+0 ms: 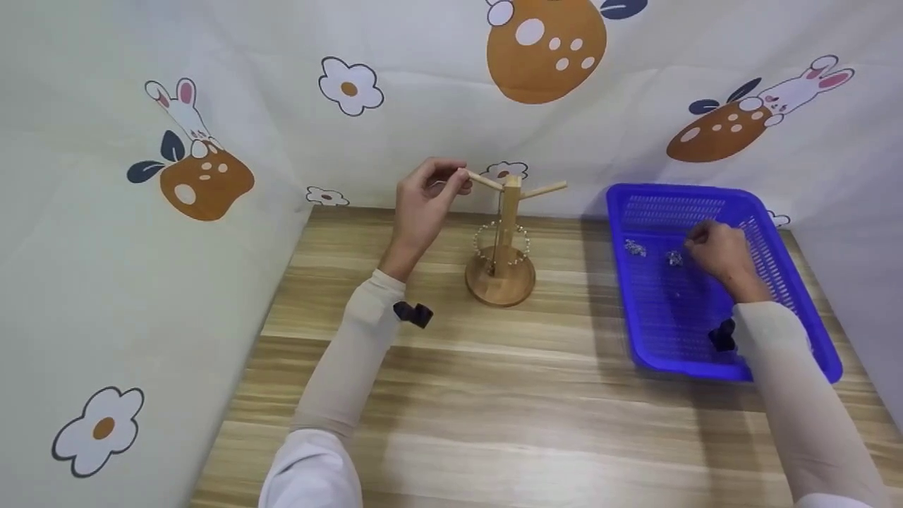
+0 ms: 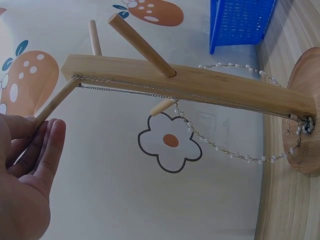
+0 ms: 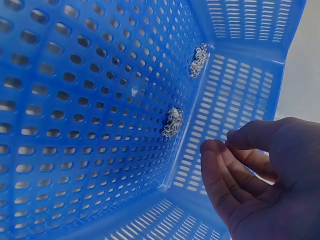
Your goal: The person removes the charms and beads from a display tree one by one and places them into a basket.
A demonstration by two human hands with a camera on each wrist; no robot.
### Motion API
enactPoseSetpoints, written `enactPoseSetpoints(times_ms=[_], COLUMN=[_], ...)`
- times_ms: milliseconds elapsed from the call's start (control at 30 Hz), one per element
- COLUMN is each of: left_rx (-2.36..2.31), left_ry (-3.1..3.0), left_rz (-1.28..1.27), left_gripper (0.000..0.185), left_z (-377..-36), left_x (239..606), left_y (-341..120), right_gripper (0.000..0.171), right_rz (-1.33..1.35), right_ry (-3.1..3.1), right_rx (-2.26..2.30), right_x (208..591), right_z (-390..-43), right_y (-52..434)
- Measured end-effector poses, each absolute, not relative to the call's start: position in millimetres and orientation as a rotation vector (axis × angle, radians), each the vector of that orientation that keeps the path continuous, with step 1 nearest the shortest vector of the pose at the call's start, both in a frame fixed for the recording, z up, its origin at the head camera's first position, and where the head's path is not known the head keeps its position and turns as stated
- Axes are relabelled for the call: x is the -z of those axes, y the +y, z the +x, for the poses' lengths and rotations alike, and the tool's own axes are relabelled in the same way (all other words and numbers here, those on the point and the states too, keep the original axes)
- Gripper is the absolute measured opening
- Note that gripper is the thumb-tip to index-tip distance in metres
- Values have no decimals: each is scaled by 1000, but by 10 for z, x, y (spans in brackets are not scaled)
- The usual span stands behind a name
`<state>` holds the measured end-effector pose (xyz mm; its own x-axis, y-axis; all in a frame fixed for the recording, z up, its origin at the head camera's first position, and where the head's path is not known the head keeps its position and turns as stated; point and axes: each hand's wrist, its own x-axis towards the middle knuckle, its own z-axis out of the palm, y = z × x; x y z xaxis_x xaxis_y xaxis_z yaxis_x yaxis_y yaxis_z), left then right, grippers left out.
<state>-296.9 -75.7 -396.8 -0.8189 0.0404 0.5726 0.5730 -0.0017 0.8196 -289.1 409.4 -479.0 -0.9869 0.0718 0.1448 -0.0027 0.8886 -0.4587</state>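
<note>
While the left hand pinches the tip of one wooden peg on the little jewellery stand, its fingers curled round that peg end, the right hand hovers inside the blue basket with its fingers loosely bent and nothing between them. From where I stand the left grip looks like a steadying one: the stand is upright on the wooden table, its round base flat, and a pearl bead chain already hangs looped from the post along with a finer metal chain running down the post.

Just beside the right fingertips lies a small silvery bundle of chain, and a second bundle sits a little further off, near the basket wall (both are crumpled into tight little heaps on the perforated floor).

To do this well, I would judge the right hand should take the nearer bundle by a single strand, so that it falls open instead of coming up as a knot. The links could snag in the basket's slots, so a straight lift is safer than a drag. The left hand should hold the peg without tilting the stand, or the hung chains may slide off.
</note>
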Motion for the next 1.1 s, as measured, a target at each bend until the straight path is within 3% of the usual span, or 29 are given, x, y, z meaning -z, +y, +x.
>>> enactPoseSetpoints(times_ms=[333, 1100], left_rx=[1876, 1910], left_ry=[-1905, -1893], left_rz=[-623, -594], left_gripper=[16, 17], left_z=[-2970, -2956], left_x=[3968, 3977], left_y=[-753, -759], right_gripper=[17, 20], right_rz=[47, 510], right_ry=[-2769, -2365], right_rx=[-749, -1295], right_x=[4561, 3761], right_z=[-2900, -2672], right_y=[3801, 2272])
